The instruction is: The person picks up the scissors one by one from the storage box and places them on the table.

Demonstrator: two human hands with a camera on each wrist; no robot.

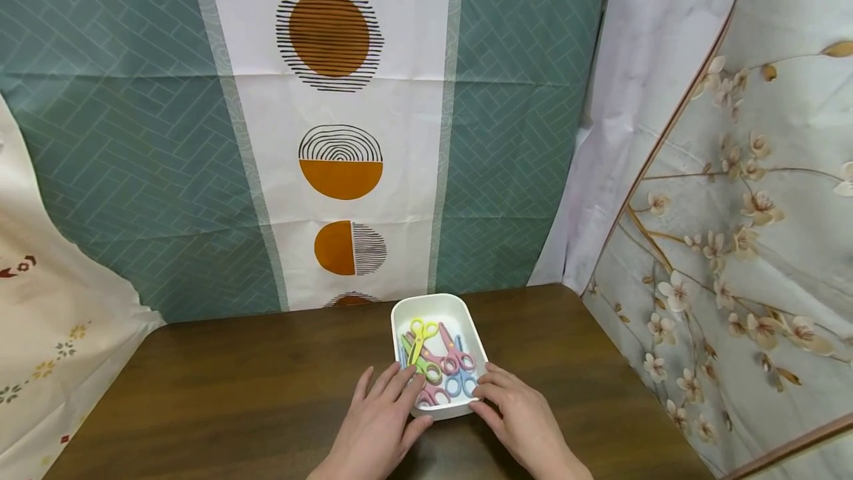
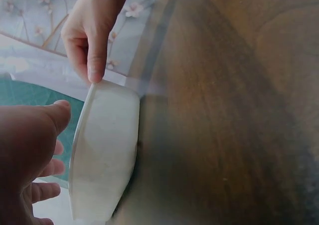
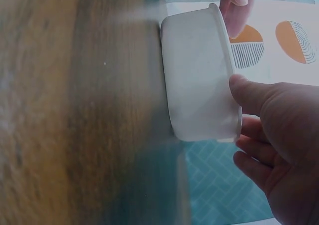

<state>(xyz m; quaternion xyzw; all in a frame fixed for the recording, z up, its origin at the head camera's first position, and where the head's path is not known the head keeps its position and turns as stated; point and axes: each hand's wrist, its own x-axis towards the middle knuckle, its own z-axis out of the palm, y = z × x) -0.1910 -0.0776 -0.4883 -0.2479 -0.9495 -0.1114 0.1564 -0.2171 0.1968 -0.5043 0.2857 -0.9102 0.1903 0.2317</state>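
A white tray with rounded corners rests on the wooden table and holds several pairs of small scissors. Yellow scissors lie on top at the left. Pink scissors, blue scissors and green scissors lie around them. My left hand reaches over the tray's front left corner with its fingers spread loosely; its thumb stands off the front wall in the left wrist view. At the front right corner my right hand pinches the rim, thumb on the front side and fingers by the right wall.
The brown table extends to both sides of the tray. Behind it hangs a green and white cloth with orange circles. A flowered curtain borders the right edge, and a cream cloth the left.
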